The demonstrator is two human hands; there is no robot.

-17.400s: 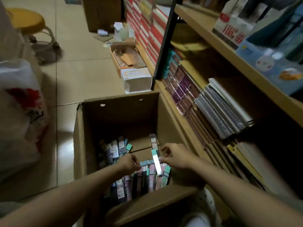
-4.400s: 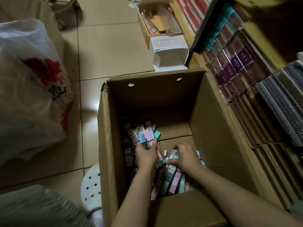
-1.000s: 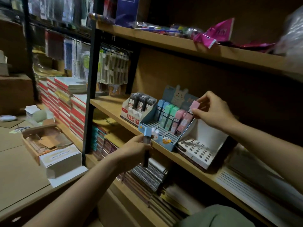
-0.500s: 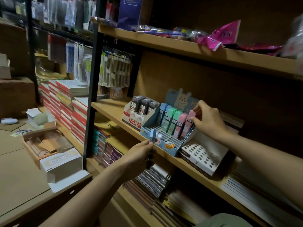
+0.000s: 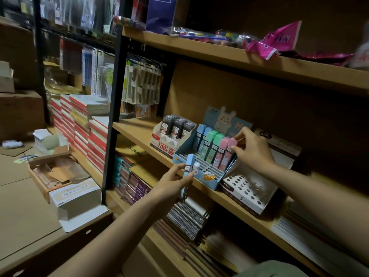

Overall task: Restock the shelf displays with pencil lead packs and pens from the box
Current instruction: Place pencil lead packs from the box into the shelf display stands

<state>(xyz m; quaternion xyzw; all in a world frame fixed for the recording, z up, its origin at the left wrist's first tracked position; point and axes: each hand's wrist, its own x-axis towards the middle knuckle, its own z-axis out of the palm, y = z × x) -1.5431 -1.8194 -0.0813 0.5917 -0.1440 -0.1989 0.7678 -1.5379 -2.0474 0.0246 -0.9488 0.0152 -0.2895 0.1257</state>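
A blue slotted display tray [image 5: 207,176] with a rabbit card stands on the middle wooden shelf [image 5: 137,132]. Its back row holds blue, green and pink pencil lead packs. My right hand [image 5: 252,150] pinches the cap of the rightmost pink lead pack [image 5: 229,150], which stands in its slot. My left hand [image 5: 173,180] holds a blue-capped lead pack [image 5: 189,163] upright just in front of the tray, with more dark packs gripped below it. A white display [image 5: 165,139] of grey lead packs stands left of the tray.
An empty white holed display [image 5: 247,188] sits right of the blue tray. Spiral notebooks [image 5: 187,216] fill the shelf below. Red-edged book stacks [image 5: 83,124] stand at left. Small open boxes [image 5: 75,196] lie on the floor, with the carton's flap at bottom left.
The pink pack went from above the tray down into the rightmost back slot under my right hand. My left hand has lifted the blue pack a little nearer the tray.
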